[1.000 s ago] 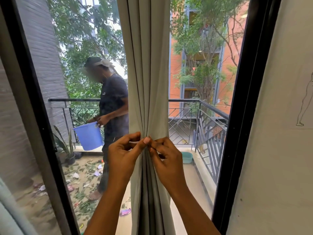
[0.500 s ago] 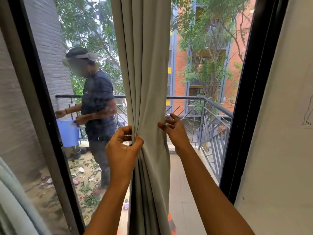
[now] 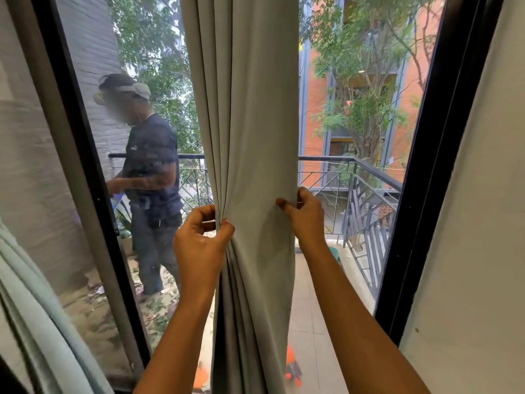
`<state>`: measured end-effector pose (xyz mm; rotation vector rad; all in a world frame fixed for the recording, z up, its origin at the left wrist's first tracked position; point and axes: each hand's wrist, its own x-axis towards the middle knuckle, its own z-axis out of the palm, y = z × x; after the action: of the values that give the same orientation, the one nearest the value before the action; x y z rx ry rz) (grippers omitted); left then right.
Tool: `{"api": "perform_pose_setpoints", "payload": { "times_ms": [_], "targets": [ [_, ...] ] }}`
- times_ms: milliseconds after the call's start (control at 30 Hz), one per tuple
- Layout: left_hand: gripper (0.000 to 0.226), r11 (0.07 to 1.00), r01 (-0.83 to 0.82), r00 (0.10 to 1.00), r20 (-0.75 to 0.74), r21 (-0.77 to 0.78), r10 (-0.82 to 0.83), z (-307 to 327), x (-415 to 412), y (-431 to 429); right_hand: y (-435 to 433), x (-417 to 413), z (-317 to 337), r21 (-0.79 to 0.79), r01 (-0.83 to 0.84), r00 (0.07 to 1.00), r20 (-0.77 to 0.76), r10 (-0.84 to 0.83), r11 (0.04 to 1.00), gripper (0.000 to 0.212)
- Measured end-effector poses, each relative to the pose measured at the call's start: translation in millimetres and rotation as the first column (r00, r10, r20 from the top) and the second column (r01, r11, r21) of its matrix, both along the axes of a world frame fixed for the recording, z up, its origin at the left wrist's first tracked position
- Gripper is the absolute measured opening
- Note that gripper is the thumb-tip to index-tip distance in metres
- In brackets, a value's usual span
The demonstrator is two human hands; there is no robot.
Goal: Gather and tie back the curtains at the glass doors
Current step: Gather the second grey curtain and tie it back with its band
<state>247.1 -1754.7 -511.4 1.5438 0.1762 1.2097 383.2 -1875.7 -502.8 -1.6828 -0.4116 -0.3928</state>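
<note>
Here, a pale grey-green curtain point(image 3: 250, 137) is hanging straight down in the middle of the view, in front of the glass door point(image 3: 341, 294) and between its two black frame posts point(image 3: 426, 194). The left hand point(image 3: 199, 245) is gripping the curtain's left side, where the cloth is bunching into several narrow folds; its fingers are curling round behind those folds and the thumb is pressing on them from the front. The right hand point(image 3: 305, 217) is pinching the curtain's right edge a little higher up, with the thumb lying on the front of the cloth and the other fingers wrapping round the edge. The two hands are staying apart, with a smooth, flat stretch of cloth spanning between them. Below the hands the curtain is falling in loose vertical pleats towards the floor. At the lower left, a second length of light cloth point(image 3: 34, 308) is draping across the corner, blurred. Beyond the glass, a person in dark clothes point(image 3: 153, 172) is standing on a balcony strewn with leaves, beside a dark metal railing point(image 3: 369, 172). Trees and an orange brick building point(image 3: 315, 109) are showing behind it, and a plain pale wall point(image 3: 483, 223) is filling the right side.
</note>
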Motion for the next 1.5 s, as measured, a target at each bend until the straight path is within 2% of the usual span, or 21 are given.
{"api": "perform_pose_setpoints", "payload": {
  "times_ms": [67,200,267,367,533,600,700,933,1233,1400,1500],
  "targets": [
    [0.029,1.0,-0.008,1.0,-0.001,-0.006,0.008,1,-1,-4,-2,-13,-8,0.043,0.168,0.978,0.119,-0.172,0.985,0.024],
    [0.022,0.999,-0.001,1.0,0.0,-0.034,0.001,-1,-5,-15,-8,-51,-18,0.167,0.244,0.928,0.246,-0.28,0.955,0.022],
    [0.018,0.998,0.03,1.0,0.01,-0.056,-0.029,-4,-6,-19,-13,-71,-23,0.222,0.222,0.919,0.277,-0.279,0.95,0.02],
    [0.025,0.996,0.061,0.998,0.007,-0.059,-0.061,-8,-8,-27,-16,-99,-28,0.253,0.151,0.917,0.325,-0.231,0.956,0.016],
    [0.017,0.991,0.124,0.992,0.021,-0.049,-0.123,-6,-15,-40,-15,-120,-25,0.198,0.06,0.875,0.461,-0.147,0.978,0.017],
    [0.016,0.986,0.162,0.986,0.032,-0.042,-0.161,-4,-19,-42,-14,-123,-22,0.173,0.016,0.898,0.43,-0.09,0.985,0.017],
    [0.033,0.981,0.194,0.98,0.041,-0.022,-0.193,-4,-22,-43,-14,-126,-20,0.155,-0.012,0.912,0.406,-0.053,0.988,0.017],
    [0.026,0.953,0.3,0.954,0.022,-0.035,-0.299,0,-23,-33,-16,-124,-16,0.154,-0.13,0.943,0.325,0.074,0.979,0.02],
    [0.021,0.96,0.28,0.96,-0.022,0.023,-0.279,-2,-17,-13,-10,-121,-10,0.113,-0.155,0.954,0.275,0.119,0.981,0.022],
    [0.017,0.942,0.333,0.94,-0.091,0.041,-0.328,-2,-13,8,-18,-109,17,-0.004,-0.38,0.925,0.018,0.38,0.925,0.019],
    [0.02,0.935,0.35,0.932,-0.125,0.062,-0.341,-1,-13,15,-17,-102,30,-0.086,-0.396,0.918,-0.02,0.396,0.914,0.018]
  ]
}}
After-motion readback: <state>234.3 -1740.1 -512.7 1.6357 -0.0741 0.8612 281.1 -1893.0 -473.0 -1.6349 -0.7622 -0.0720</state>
